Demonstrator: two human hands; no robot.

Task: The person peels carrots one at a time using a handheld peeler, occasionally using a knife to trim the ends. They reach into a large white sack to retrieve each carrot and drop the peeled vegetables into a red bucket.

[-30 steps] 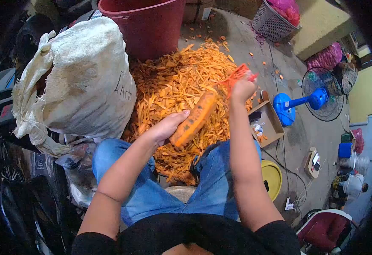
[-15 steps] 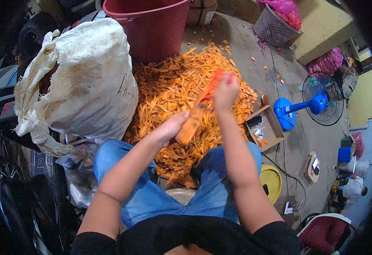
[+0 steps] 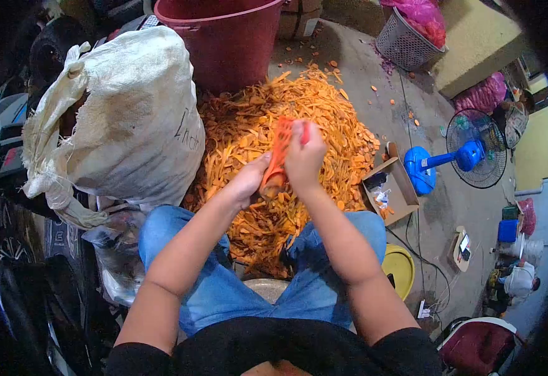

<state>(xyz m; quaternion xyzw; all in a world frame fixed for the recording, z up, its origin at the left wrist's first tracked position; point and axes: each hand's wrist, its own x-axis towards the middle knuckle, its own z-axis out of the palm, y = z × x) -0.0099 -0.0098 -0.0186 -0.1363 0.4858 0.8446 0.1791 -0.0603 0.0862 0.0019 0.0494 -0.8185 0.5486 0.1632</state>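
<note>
My left hand (image 3: 249, 182) is closed round a thick carrot (image 3: 274, 186), whose brownish end points toward me. Part of the carrot is hidden behind a red-orange peeler (image 3: 281, 143) with slots in its body. The peeler lies along the carrot, gripped in my right hand (image 3: 307, 156), which is a closed fist just to the right. Both hands are above a large heap of orange peelings (image 3: 333, 125) in front of my knees.
A white woven sack (image 3: 133, 119) stands left of the heap, with a dark red tub (image 3: 224, 50) behind it. On the right are an open cardboard box (image 3: 401, 188), a blue fan (image 3: 419, 169) and a yellow lid (image 3: 399, 272). A grey basket (image 3: 405, 47) stands farther back.
My right hand has come down and left with the peeler, nearer to my left hand. The carrot now shows its brownish end, and my left hand has shifted slightly.
</note>
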